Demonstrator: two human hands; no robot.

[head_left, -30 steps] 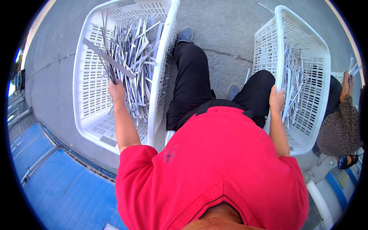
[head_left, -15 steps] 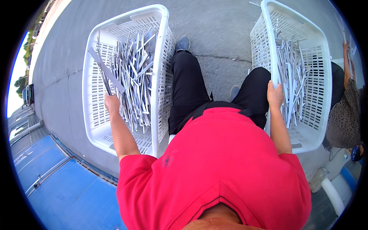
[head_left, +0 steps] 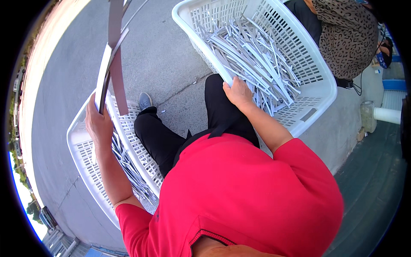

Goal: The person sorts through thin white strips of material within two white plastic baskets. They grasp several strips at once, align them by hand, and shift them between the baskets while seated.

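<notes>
My left hand [head_left: 99, 124] is closed round the lower ends of a few long, thin strips [head_left: 112, 64], grey and white, which stick up above the left basket. That white slatted plastic basket [head_left: 79, 141] holds a heap of similar strips [head_left: 128, 169], partly hidden by my forearm. My right hand [head_left: 238, 93] grips the near rim of the right white basket [head_left: 314, 79]. Inside it lies a loose pile of narrow white and grey strips [head_left: 257, 55]; the hand touches only the rim. What the strips are made of I cannot tell.
My legs [head_left: 224, 105] in black trousers stand between the two baskets on grey concrete [head_left: 171, 55]. Close behind the right basket is another person in leopard-print clothing [head_left: 349, 36]. A white pipe [head_left: 387, 115] runs into a concrete block [head_left: 368, 115] at the right.
My left hand has lifted the strips up from the left basket. The view has turned right, bringing the right basket nearer the middle. My right hand stays on its rim.
</notes>
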